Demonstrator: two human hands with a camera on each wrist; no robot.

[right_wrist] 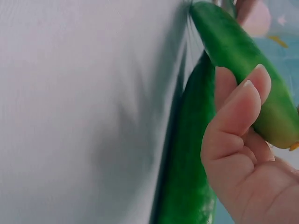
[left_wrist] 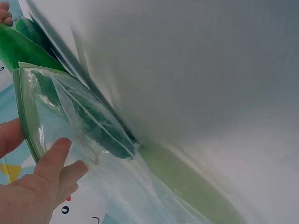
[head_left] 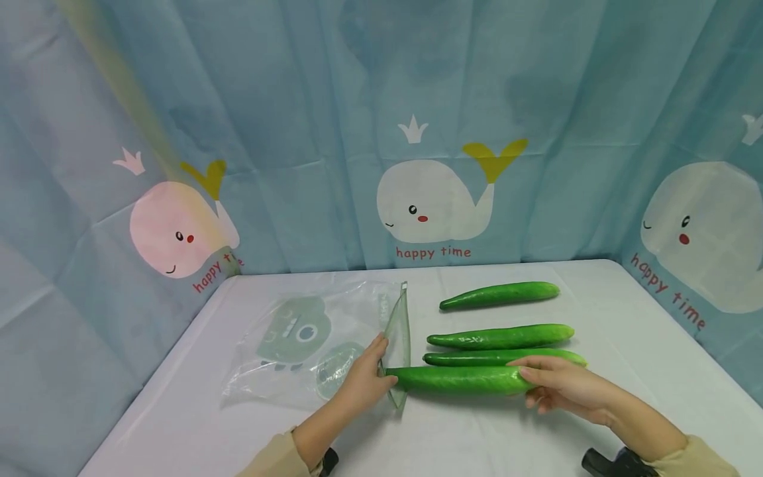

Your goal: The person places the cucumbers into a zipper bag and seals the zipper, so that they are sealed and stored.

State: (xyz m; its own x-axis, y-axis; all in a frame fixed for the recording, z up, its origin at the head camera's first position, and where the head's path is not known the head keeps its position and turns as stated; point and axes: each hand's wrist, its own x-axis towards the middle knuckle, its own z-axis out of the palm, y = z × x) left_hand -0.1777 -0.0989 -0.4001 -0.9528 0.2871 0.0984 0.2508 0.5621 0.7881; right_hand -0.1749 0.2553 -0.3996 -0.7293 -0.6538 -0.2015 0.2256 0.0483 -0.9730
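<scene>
A clear zip bag with green cartoon prints lies on the left, its green-edged mouth standing up and facing right. My left hand pinches the bag's mouth edge between thumb and fingers. A long green cucumber extends from the bag's mouth to my right hand, which grips it near its right end. In the left wrist view, the cucumber's dark tip shows through the plastic. The right wrist view shows the thumb and fingertips around the cucumber.
Three more cucumbers lie behind the held one: a near cucumber, a middle cucumber and a far cucumber. A white cloth covers the table. Blue whale-print curtains stand at the back and sides.
</scene>
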